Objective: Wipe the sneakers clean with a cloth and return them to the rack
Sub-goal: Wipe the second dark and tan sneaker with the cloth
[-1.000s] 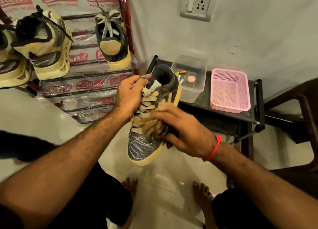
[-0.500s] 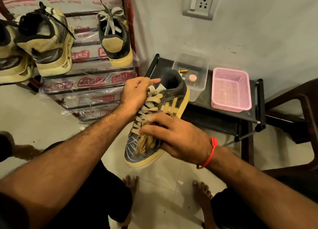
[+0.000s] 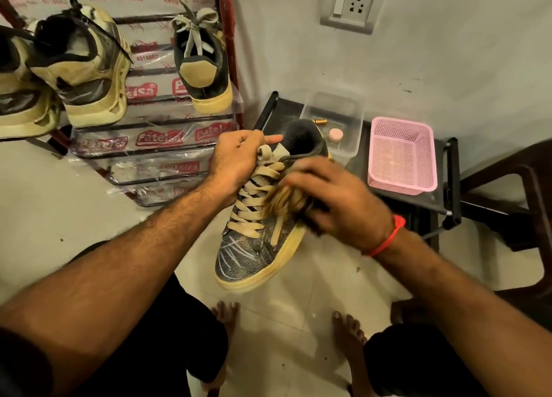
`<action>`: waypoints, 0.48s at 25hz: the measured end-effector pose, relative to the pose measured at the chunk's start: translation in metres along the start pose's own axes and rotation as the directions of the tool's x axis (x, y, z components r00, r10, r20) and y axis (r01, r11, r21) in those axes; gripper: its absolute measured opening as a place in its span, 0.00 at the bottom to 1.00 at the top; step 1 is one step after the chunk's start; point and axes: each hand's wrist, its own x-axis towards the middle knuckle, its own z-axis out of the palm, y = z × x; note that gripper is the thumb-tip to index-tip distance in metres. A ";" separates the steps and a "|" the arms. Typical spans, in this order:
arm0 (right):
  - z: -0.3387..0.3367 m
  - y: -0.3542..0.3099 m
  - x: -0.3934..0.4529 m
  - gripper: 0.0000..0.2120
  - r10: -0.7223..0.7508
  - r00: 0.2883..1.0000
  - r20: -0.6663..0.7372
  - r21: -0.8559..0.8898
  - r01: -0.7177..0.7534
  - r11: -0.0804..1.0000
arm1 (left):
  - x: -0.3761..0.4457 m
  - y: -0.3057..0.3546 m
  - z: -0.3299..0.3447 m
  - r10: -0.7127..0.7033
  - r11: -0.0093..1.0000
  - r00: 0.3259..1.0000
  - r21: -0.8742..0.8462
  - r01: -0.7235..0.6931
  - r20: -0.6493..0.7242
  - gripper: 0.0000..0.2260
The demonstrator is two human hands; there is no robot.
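A dark sneaker [image 3: 254,253] with tan laces and a yellowed sole is held in the air, toe towards me. My left hand [image 3: 236,161] grips it at the tongue and top laces. My right hand [image 3: 334,199] holds a bunched tan cloth [image 3: 283,199] against the sneaker's right side near the laces; this hand is motion-blurred. On the red rack [image 3: 227,47] at the upper left stands the matching sneaker [image 3: 200,68], heel towards me, with two more shoes [image 3: 83,68] to its left.
A black stool [image 3: 442,199] by the wall bears a clear plastic box [image 3: 334,113] and a pink mesh basket [image 3: 400,155]. A dark chair [image 3: 525,187] stands at the right. My bare feet [image 3: 346,334] are on the tiled floor below the sneaker.
My right hand has slid the cloth from the toe end up along the laces towards the sneaker's opening. My left hand keeps its grip at the tongue.
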 end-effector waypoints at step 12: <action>0.010 0.000 -0.003 0.21 0.067 0.997 -0.025 -0.026 -0.068 0.997 | 0.002 -0.007 0.000 0.081 0.990 0.995 0.120 -0.073 -0.064 0.16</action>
